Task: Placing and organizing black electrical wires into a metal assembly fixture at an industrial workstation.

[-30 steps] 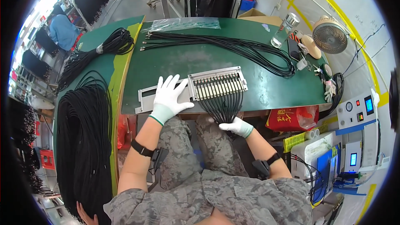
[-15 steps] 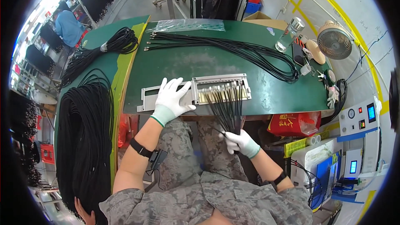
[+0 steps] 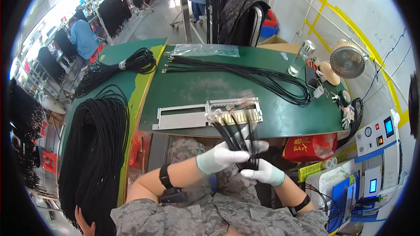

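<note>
Cables (image 3: 228, 134) are in hand at the near edge of the table (image 3: 188, 89), gathered at the bottom and spreading upward into loose groups. Their metal ends (image 3: 214, 116) are blurred and overlap the fixture (image 3: 181, 121) in this view; whether any touch it, I cannot tell.

The left hand (image 3: 225, 155), gloved in white, reaches across and wraps the cables partway up, thumb on the near side and some fingers stretched out behind, so its hold looks loose. The right hand (image 3: 264, 172), also gloved, grasps the same bunch lower down, fingers curled round it. Neither hand rests on the fixture, which lies flat near the table edge, its pale blocks (image 3: 226, 118) in a row in the right half.

The step in hand looks like gathering the cables and sorting their ends, clear of the fixture's blocks or nearly so. The next move calls for a firm lower grip by the right hand while the left evens out the ends, without snagging them on the blocks.

Beyond the fixture lies a long bundle (image 3: 249, 72), with a clear plastic bag (image 3: 203, 50) behind it. On the left are a tied bundle (image 3: 98, 76) and a big black hank (image 3: 98, 135); another person's hand (image 3: 85, 223) is beside its lower end.
</note>
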The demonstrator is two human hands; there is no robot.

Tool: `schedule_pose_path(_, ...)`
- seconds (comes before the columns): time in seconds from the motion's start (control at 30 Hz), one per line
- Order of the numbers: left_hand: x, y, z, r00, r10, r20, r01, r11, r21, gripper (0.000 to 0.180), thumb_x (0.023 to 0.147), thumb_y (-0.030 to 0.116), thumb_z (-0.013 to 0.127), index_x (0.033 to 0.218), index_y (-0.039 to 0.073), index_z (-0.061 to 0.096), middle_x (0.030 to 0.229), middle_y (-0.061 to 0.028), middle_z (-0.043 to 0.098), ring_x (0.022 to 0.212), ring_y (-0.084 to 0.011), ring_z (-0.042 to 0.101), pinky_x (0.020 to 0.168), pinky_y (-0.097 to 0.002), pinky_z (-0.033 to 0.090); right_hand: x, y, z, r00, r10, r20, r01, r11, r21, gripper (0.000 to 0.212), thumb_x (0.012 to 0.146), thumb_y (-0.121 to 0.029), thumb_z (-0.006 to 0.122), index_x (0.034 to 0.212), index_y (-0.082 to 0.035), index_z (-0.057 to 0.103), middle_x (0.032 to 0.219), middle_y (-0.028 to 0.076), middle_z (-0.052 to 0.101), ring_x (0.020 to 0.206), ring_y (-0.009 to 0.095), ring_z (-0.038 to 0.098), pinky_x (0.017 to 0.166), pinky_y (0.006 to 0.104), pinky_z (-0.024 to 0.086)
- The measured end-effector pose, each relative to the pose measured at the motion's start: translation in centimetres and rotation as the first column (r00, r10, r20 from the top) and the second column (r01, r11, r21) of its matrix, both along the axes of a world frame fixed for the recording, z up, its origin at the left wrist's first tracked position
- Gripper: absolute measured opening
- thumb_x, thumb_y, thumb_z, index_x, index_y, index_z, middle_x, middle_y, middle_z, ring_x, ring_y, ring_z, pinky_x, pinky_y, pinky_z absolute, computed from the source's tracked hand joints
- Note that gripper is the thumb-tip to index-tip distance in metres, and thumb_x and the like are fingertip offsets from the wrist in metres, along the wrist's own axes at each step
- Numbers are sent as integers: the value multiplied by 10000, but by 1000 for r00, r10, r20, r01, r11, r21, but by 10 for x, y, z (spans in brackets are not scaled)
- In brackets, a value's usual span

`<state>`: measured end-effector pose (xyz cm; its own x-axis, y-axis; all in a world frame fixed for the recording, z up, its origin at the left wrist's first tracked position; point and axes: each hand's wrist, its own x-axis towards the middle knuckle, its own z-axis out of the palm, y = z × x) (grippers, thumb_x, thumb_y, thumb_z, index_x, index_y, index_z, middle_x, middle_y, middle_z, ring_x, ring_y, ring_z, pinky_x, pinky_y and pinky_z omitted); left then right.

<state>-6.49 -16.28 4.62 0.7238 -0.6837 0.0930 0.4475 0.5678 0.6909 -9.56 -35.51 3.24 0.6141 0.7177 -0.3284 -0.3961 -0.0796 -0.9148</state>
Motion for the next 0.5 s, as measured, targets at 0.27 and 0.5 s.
schedule_pose_path(0.27,47,40,38,928,345,-138,-353,935,-35,375,1011,346,471,1084,-7,576,518,62,260,468,-99,348,587,-305,408,-13,-12,-96,592,-105,799,628,681,-377,237,790,-150,700,1007,-104,617,839,101,643,791,326,645,683,427,509)
schedule_pose_path(0.5,134,166,28,712,595,-373,-672,731,-115,348,992,384,508,1033,70,651,483,68,278,444,-102,364,714,-317,528,50,-72,-6,126,186,974,877,437,-197,240,653,-26,658,876,-93,598,830,122,604,821,339,597,720,411,475)
